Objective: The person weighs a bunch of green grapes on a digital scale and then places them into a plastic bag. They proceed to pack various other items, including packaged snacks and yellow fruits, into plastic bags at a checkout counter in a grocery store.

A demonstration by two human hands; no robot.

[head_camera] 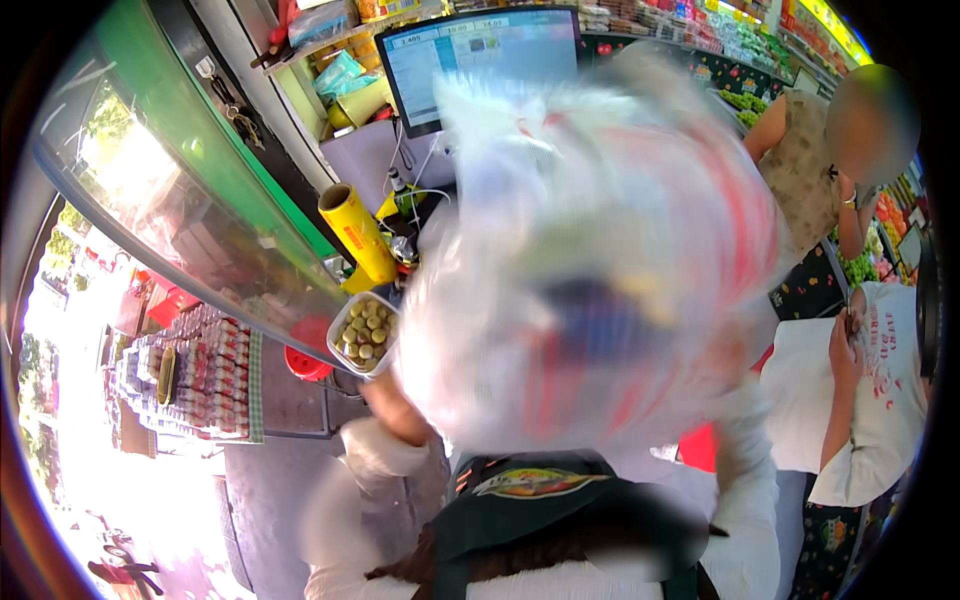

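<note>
A large white translucent plastic bag (592, 255) with red markings fills the middle of the view, held up and blurred by motion. Something dark blue and something yellowish show through it. At the bag's lower left edge is my left hand (401, 412), its fingers mostly hidden, so its grip does not show. My right hand (727, 356) is a blur on the bag's right side and holds it. Just beyond my left hand, a white plastic tub (334, 337) contains small round green fruit (367, 330).
A monitor (416, 75) stands behind the bag, with a yellow roll (358, 234) and a green bottle (405, 199) nearby. A clear panel (187, 217) slants along the left. Two people (802, 172) (885, 382) are at the right, by produce displays.
</note>
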